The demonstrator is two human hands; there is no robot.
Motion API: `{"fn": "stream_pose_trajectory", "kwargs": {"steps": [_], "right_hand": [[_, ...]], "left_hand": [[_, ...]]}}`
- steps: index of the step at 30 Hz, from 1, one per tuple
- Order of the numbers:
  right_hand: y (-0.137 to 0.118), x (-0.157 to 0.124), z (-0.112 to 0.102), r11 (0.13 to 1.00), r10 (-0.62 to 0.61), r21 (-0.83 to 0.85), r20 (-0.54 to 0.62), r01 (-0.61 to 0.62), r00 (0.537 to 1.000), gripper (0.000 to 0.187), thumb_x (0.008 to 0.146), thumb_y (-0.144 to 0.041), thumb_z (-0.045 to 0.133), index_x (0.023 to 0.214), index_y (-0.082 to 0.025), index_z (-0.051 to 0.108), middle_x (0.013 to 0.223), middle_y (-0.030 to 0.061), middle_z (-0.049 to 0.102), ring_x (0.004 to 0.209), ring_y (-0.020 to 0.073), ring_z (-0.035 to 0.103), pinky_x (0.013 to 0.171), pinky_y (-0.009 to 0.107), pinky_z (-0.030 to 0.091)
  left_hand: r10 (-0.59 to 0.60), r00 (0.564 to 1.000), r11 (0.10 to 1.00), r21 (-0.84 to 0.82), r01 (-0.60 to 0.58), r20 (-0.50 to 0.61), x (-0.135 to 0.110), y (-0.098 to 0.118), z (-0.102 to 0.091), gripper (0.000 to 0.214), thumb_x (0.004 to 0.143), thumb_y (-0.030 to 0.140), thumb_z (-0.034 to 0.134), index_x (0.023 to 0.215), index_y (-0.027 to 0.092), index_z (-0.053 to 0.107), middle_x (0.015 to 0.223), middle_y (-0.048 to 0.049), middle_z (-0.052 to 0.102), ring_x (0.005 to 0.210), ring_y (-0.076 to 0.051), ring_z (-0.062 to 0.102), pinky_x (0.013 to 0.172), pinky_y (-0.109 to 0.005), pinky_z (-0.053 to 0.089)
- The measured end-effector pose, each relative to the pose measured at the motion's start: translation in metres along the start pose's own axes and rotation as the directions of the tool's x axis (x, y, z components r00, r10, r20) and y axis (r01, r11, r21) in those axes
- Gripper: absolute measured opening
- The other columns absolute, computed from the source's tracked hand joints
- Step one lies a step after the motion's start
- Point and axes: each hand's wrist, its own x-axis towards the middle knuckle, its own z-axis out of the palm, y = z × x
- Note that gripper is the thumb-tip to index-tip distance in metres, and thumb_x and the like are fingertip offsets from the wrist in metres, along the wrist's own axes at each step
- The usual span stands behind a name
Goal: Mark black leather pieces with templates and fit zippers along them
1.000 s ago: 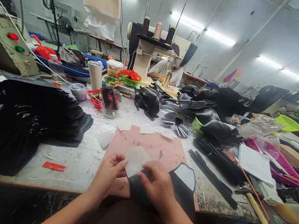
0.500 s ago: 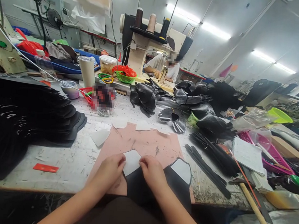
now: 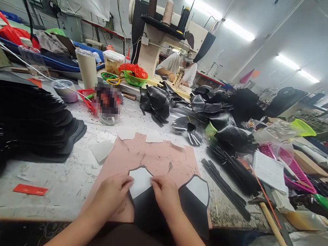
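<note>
- The white patch (image 3: 140,181) sits on the far end of a black piece (image 3: 146,213), on the pink mat (image 3: 156,158) near the counter (image 3: 64,176) edge.
- It's shield-shaped, tip pointing away from the person, long axis near-to-far.
- Plain flat white with a thin black border around it.
- Left hand (image 3: 111,194) and right hand (image 3: 166,192): neither grip pinches anything, the fingertips just press on the patch's side edges.

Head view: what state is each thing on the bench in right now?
white patch, flat on the black piece, fingertips on both edges
black piece, lying on the pink sheet
left hand, pressing the patch's left edge
right hand, pressing its right edge
second black piece, flat, patched, untouched
tumbler, upright, lidded
hammer, lying on the table
</note>
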Motion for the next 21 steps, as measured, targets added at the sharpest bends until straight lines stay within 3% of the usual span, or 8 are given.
{"fn": "stream_pose_trajectory", "kwargs": {"steps": [21], "right_hand": [[0.0012,0.0012,-0.0010,0.998,0.031,-0.046,0.017,-0.030,0.999,0.021,0.078,-0.015,0.050,0.085,-0.019,0.069,0.083,0.0062,0.067,0.080,0.0194,0.062,0.074,0.030,0.047]], "left_hand": [[-0.004,1.000,1.000,0.013,0.004,-0.030,-0.0004,0.0031,0.0018,0.025,0.074,0.033,0.045,0.077,0.024,0.068,0.085,-0.0013,0.071,0.082,-0.023,0.063,0.072,-0.030,0.047]]}}
